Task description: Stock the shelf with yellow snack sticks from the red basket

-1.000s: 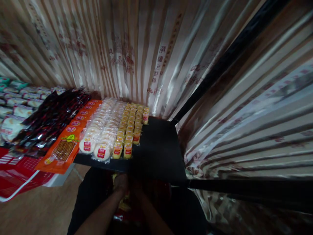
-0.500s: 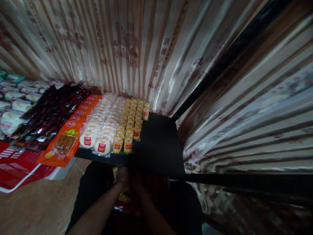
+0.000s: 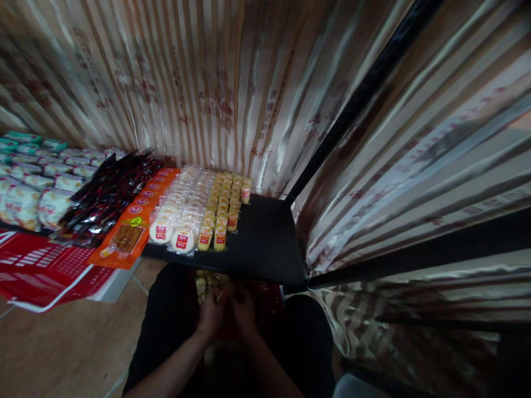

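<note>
My left hand (image 3: 212,312) and my right hand (image 3: 244,309) are close together over my lap, below the front edge of a black shelf (image 3: 265,243). Both sets of fingers are curled among small yellow packets (image 3: 206,283) in a dark red container (image 3: 265,298). What each hand grips is too dark to make out. On the shelf, rows of small yellow packets (image 3: 224,207) with red labels lie beside rows of round white cakes (image 3: 182,213) in clear wrappers.
Orange snack bags (image 3: 133,221), black and red packets (image 3: 108,196) and white wrapped goods (image 3: 25,193) fill the shelf to the left. A red printed sheet (image 3: 37,271) hangs at the left front. Striped shiny curtains (image 3: 232,88) close the back and right. Brown floor (image 3: 58,348) lies at lower left.
My hands have drawn back from under the shelf edge toward my lap and show more fully. The view has shifted so that the shelf sits slightly higher and farther.
</note>
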